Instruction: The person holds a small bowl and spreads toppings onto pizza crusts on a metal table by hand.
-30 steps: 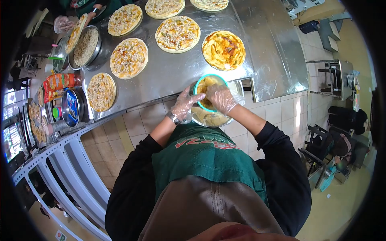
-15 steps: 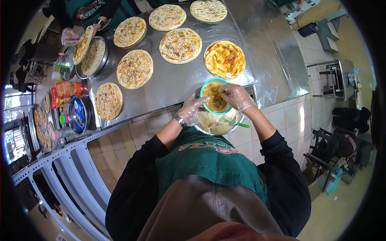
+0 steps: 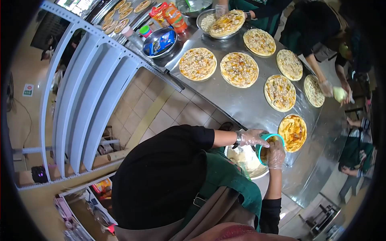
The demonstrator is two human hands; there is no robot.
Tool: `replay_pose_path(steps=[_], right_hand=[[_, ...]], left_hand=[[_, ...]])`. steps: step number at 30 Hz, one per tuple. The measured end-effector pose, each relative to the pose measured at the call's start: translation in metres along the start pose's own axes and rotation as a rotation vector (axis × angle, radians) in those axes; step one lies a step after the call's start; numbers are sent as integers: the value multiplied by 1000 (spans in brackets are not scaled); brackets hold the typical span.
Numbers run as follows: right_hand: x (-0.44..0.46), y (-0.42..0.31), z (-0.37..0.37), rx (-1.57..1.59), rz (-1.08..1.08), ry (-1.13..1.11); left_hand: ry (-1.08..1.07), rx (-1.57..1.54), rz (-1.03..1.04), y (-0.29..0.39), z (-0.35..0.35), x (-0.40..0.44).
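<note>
My gloved left hand (image 3: 254,137) is closed on the rim of a teal-edged bowl (image 3: 263,149), tilted near the table's edge. The gloved right hand (image 3: 276,156) reaches into this bowl; its fingertips are hidden inside, so what they hold cannot be made out. Under the bowl is a larger metal bowl (image 3: 246,161) with a pale creamy mix. Just beyond my right hand lies a round pizza base (image 3: 292,133) with orange-brown sauce and no crumbs on it. Several crumb-topped pizzas, among them one nearby (image 3: 280,93), lie further along the metal table (image 3: 241,105).
A co-worker's gloved hand (image 3: 221,9) is by a tilted pizza (image 3: 227,23) over a crumb bowl. Another person's hands (image 3: 333,90) hold a pale bag at the right. A metal basin (image 3: 160,42) with a blue packet stands on the left, beside a grey rack (image 3: 90,92).
The view has swung left, so the table now runs diagonally and another person shows at the right. My right hand has gone from the bowl's upper rim down into it.
</note>
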State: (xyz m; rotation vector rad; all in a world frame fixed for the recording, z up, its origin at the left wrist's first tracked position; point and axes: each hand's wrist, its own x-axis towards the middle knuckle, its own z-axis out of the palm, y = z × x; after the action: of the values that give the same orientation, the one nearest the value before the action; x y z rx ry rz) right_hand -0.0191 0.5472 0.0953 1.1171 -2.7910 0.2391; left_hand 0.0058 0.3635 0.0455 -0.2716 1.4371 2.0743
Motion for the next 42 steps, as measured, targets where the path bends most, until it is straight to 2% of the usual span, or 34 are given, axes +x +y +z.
replay_pose_path(steps=[2,4,6,8,10,12,13,14,16,18,21,24,25,27,28,30,34,36,37,39,42], right_hand=[[2,-3,-1,36,49,-146],[9,-4,-11,155,112,-146],[12,4,-17,455,162,-109],[13,7,-15,426,217,-130],[14,9,-22,420,177,-174],[14,25,-35,560,428,-211],[10,36,-36,668,563,-212],[1,56,-30,758,626,-174],[9,68,-63,791,825,-132],[3,104,-64,921,897,18],[-7,173,-36,891,1011,57],[-20,247,45,890,1049,98],[-22,254,63,891,1053,98],[-19,260,82,569,1123,58],[-18,258,85,573,1126,57],[-17,249,89,334,1183,-123],[-22,252,95,288,1102,-123],[-30,263,112,128,1036,-235],[-34,263,117,127,1036,-228],[-39,258,121,108,1009,21],[-37,251,111,164,1068,152]], left_hand=[[31,5,19,1,-2,-7],[64,11,31,8,-4,-17],[47,-97,-31,16,-3,-23],[51,-127,62,15,-2,-22],[14,-185,13,18,-2,-22],[-136,-188,-12,14,-5,-4],[-144,-233,-11,23,-1,-9],[-98,-287,-98,17,-2,-2],[-22,-317,-118,25,5,-6],[-33,-235,-82,21,3,-1],[-32,-227,-138,23,2,3],[17,-273,-130,17,-5,6],[13,-280,-131,15,-9,5],[21,-289,-120,16,-10,-1],[23,-286,-123,14,-13,-4],[50,-288,-117,6,-22,-11],[84,-289,-106,-6,-36,-23],[109,-298,-94,-9,-39,-32],[113,-306,-90,-9,-38,-38],[105,-318,-84,-9,-39,-48],[115,-327,-91,-19,-41,-59]])
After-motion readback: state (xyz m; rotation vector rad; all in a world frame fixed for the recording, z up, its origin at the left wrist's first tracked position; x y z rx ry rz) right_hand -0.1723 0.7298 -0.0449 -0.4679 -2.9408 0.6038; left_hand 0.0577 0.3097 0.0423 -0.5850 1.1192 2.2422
